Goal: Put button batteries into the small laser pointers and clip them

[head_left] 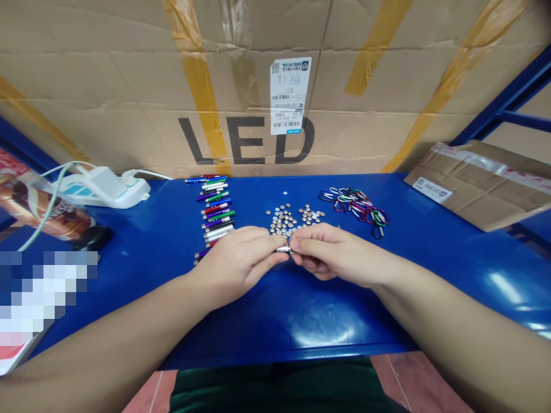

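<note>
My left hand (235,267) and my right hand (331,255) meet above the blue table (297,321), both pinching a small silver metal tube (284,249). Its ends are hidden by my fingers. Just beyond my fingertips lies a loose pile of silver button cells (286,221). A row of slim coloured metal penlights (215,209) stretches away beyond my left hand, which partly hides its nearest end. To the right of the button cells sits a tangle of multicoloured carabiner clips (353,206), out of reach of my fingers' contact.
A large cardboard box (275,86) with yellow tape stands behind the table. At the left are a white power strip (103,188), a bottle (43,206) and a black object (92,237). A flat cardboard parcel (477,183) lies at the right, and blue shelf frame bars flank the table.
</note>
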Motion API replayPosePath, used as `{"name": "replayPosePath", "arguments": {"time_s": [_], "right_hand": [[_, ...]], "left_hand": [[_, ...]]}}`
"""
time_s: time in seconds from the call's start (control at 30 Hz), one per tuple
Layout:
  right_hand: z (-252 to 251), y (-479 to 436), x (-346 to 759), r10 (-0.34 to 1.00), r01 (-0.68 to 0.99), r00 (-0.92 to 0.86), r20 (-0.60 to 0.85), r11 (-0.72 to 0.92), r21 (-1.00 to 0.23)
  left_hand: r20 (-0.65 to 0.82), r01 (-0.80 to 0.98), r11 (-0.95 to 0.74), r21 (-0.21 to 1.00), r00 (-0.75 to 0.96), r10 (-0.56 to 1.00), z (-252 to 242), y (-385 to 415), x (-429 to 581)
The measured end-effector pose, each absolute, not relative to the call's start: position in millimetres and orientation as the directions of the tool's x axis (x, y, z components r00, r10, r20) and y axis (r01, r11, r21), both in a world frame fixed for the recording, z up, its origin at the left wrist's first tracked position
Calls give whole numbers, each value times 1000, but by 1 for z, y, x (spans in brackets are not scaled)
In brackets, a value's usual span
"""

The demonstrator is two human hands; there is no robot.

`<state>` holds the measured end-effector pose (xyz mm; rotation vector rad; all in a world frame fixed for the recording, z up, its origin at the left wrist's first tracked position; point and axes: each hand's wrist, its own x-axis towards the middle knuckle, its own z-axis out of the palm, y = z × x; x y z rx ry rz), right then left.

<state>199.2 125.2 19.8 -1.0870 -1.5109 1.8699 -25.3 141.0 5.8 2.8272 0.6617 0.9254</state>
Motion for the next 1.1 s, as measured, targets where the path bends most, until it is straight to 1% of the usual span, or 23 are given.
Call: {"name": "replayPosePath", "arguments": {"time_s": [0.07,0.13,0.2,0.27,0.33,0.37,0.4,0.43,0.47,0.5,0.57,0.6,0.63,0.67,0.73,0.77,0.83,0.93,1.0,1.1], "right_hand": [[21,125,197,748,1,-586,-312,-384,-923],[21,123,194,727,-46,-590,-350,-464,-885],[22,123,191,722,-57,-578,-380,-500,-864],[24,123,191,733,-29,-572,-368,-467,-884],[31,124,199,756,90,-568,-325,-335,-938],[35,126,207,772,182,-561,-300,-238,-954],[41,128,218,790,302,-547,-278,-123,-945],[47,130,232,823,407,-513,-243,-16,-913],[52,132,249,865,504,-450,-221,42,-862],[57,134,267,923,597,-335,-192,50,-800],[64,139,303,992,716,-81,-96,-9,-698],[66,141,319,994,771,41,-101,-95,-630],[66,143,332,975,793,141,-173,-216,-570],[65,145,341,952,793,190,-241,-293,-534],[62,149,349,904,798,238,-354,-390,-460],[59,151,349,888,802,243,-389,-410,-435],[53,156,344,871,823,258,-418,-425,-377],[43,163,335,866,855,276,-417,-420,-304],[36,166,333,872,853,270,-407,-413,-319],[26,168,337,883,820,234,-406,-404,-407]], "left_hand": [[585,363,-919,156,715,382,6,141,-26],[601,370,-923,104,716,355,6,140,-27],[600,381,-921,81,719,351,6,140,-27],[592,377,-919,120,715,371,6,140,-26],[578,349,-913,213,708,405,6,139,-24],[567,333,-904,268,704,428,6,139,-23],[549,324,-890,322,702,454,5,139,-23],[525,321,-872,370,702,482,5,138,-22],[497,324,-851,412,703,509,5,138,-23],[470,332,-832,445,704,532,5,138,-23],[421,355,-803,479,710,565,5,139,-25],[405,366,-794,485,711,575,5,140,-26],[396,376,-789,486,710,582,5,141,-27],[391,386,-784,487,706,590,5,142,-27],[392,395,-772,498,692,606,6,144,-28],[392,393,-764,511,685,614,7,145,-29],[380,386,-744,546,677,630,8,147,-30],[345,406,-682,608,639,688,8,148,-32],[325,409,-610,678,578,749,6,148,-33],[286,296,-482,825,517,807,2,148,-32]]}}
